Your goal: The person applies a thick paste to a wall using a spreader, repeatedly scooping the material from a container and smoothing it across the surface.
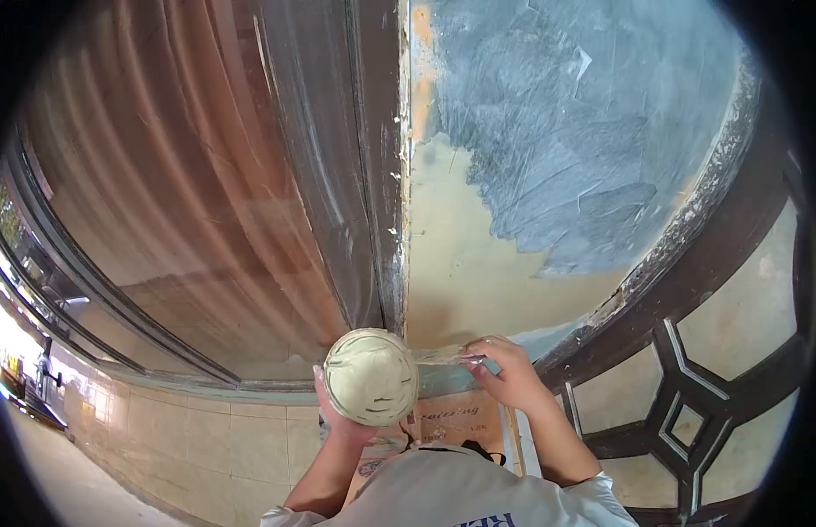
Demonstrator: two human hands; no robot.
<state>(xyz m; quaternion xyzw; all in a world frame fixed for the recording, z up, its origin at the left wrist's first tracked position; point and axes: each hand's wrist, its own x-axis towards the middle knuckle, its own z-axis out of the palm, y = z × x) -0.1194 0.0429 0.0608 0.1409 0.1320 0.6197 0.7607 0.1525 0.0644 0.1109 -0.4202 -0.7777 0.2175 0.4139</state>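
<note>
My left hand [345,428] is wrapped round the side and underside of a round tub [371,378], whose top shows a cream-coloured paste with dark streaks. To its right, my right hand [506,371] grips the handle of a putty knife [441,355], fingers closed round it. The knife's flat blade points left, its tip close to the tub's rim. Both hands are low in the view, in front of the bottom of a wall panel [461,263]. Cream coating covers the panel's lower part, and rough grey-blue patches [557,158] spread over its upper part.
A dark wooden post [373,176] with a chipped edge borders the panel on the left, beside glass with a brown curtain [180,176] behind it. Dark lattice woodwork [689,413] curves along the right. Printed cardboard [465,422] lies below my hands, near the tiles [215,439].
</note>
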